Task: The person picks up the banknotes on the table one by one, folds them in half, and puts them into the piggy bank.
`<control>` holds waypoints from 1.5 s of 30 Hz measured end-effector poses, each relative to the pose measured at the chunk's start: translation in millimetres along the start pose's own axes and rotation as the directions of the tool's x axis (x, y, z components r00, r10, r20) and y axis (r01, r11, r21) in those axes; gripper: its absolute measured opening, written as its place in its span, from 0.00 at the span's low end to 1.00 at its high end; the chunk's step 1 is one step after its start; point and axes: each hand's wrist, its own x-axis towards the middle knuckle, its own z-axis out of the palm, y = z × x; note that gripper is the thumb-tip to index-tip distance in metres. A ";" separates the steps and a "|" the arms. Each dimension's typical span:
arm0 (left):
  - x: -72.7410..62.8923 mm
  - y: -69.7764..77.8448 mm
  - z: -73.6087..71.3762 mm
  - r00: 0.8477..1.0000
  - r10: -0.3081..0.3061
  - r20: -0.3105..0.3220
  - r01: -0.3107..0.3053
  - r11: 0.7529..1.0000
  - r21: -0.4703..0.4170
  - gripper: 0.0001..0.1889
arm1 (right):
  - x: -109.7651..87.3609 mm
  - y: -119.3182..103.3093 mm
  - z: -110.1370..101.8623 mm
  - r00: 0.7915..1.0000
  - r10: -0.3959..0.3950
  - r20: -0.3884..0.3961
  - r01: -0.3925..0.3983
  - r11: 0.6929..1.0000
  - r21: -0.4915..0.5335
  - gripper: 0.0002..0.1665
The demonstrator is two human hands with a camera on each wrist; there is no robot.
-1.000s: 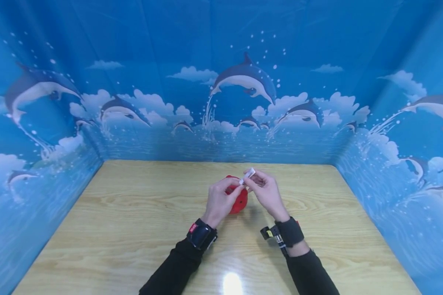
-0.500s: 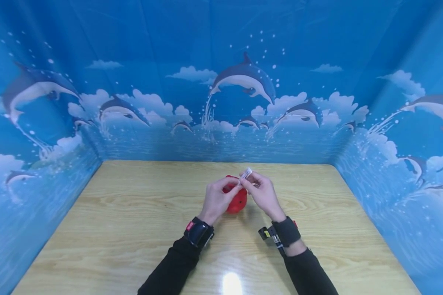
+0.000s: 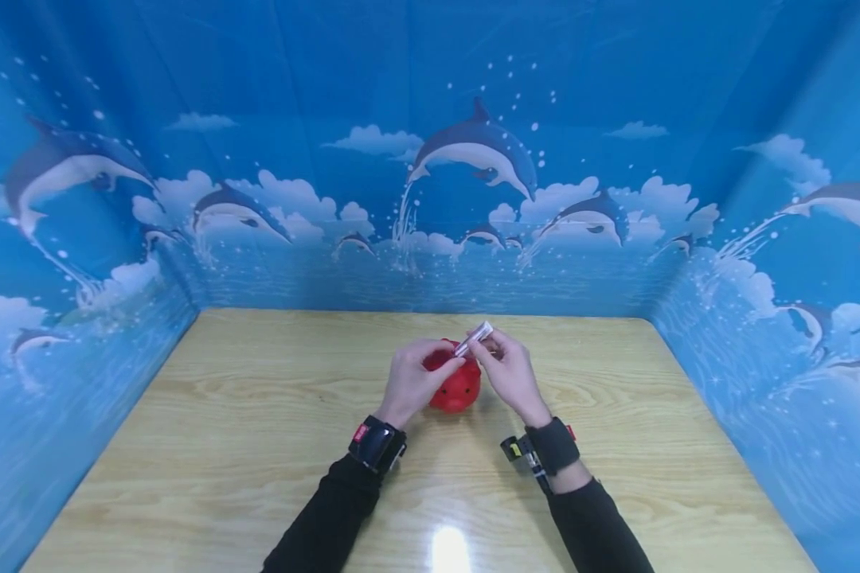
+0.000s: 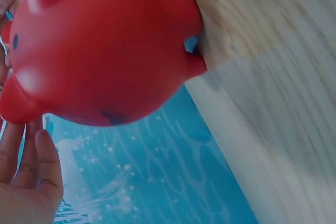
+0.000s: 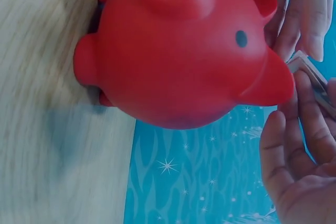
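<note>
A red piggy bank (image 3: pixel 455 390) stands on the table with its snout toward me. Just above its head is a small folded banknote (image 3: pixel 473 339), whitish with a darker strip, tilted up to the right. My right hand (image 3: pixel 509 370) pinches its upper part between thumb and fingers. At the lower end, my left hand (image 3: pixel 412 378) has thumb and index finger on either side of the note and pinches it. In the right wrist view, the folded edge of the banknote (image 5: pixel 310 74) shows beside the pig's ear. The top of the pig's back is hidden.
The pale wood table (image 3: pixel 258 446) extends around the pig on all sides. A blue curtain (image 3: pixel 315 270) printed with dolphins rises behind its far edge and along both sides. Each wrist wears a black strap with a camera (image 3: pixel 378 444).
The left hand has shifted left, uncovering more of the pig's face. The banknote has moved slightly left and its lower end now lies over the pig's head. The pig stays in place.
</note>
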 end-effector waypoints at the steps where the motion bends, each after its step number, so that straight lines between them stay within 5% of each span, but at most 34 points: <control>1: 0.3 -0.8 -0.7 1.000 -0.002 0.000 0.002 1.000 0.006 0.13 | 0.2 0.0 0.2 1.000 -0.003 -0.001 0.003 1.000 0.005 0.16; 8: 2.0 -6.5 -4.9 0.996 -0.064 0.058 0.062 0.997 0.042 0.20 | 0.5 0.9 3.9 0.995 -0.088 -0.053 0.084 0.993 -0.078 0.13; 14: 0.3 -9.6 -4.8 0.962 -0.181 0.206 0.164 0.982 0.098 0.31 | 1.0 6.1 7.7 0.992 -0.116 -0.054 0.106 0.980 -0.166 0.09; 23: -2.1 -14.4 -4.9 0.966 -0.116 0.230 0.082 0.985 0.153 0.26 | 3.7 2.4 13.0 0.989 -0.151 -0.010 0.144 0.960 -0.241 0.07; 45: -3.4 -16.0 -6.2 0.964 -0.114 0.239 0.078 0.985 0.156 0.28 | 9.1 0.3 19.0 0.991 -0.133 0.021 0.133 0.943 -0.305 0.09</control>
